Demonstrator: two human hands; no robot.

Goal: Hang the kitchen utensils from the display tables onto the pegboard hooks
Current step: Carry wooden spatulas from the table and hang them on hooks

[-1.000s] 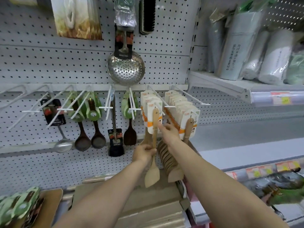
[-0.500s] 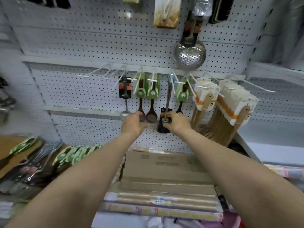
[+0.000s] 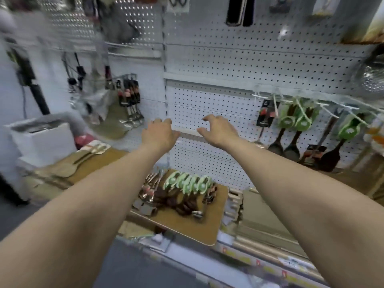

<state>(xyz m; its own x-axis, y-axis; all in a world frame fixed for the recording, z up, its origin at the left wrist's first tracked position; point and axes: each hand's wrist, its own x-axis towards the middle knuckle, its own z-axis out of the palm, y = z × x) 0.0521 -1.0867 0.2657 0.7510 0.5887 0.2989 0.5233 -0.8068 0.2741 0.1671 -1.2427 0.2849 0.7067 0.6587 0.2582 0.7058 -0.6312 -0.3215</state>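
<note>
Both hands are stretched out in front of the white pegboard (image 3: 207,96), holding nothing. My left hand (image 3: 159,135) has its fingers curled loosely downward. My right hand (image 3: 218,130) is spread, fingers apart. Below them a pile of dark spoons with green card labels (image 3: 187,185) lies on a brown board (image 3: 191,221) with several metal utensils beside it. Further left, wooden spatulas (image 3: 83,161) lie on another brown table. At the right, green-labelled dark spoons (image 3: 295,125) and a black-carded ladle (image 3: 267,115) hang from white hooks.
Flat cardboard boxes (image 3: 266,217) are stacked to the right of the board. A white box (image 3: 43,142) stands at the left. More carded utensils (image 3: 128,96) hang on the left pegboard section. A steel skimmer (image 3: 374,80) shows at the right edge. The view is motion-blurred.
The view has swung left, away from the hung wooden spatulas. My left hand let go of the wooden spatula; both hands now hover with nothing in them over the left tables.
</note>
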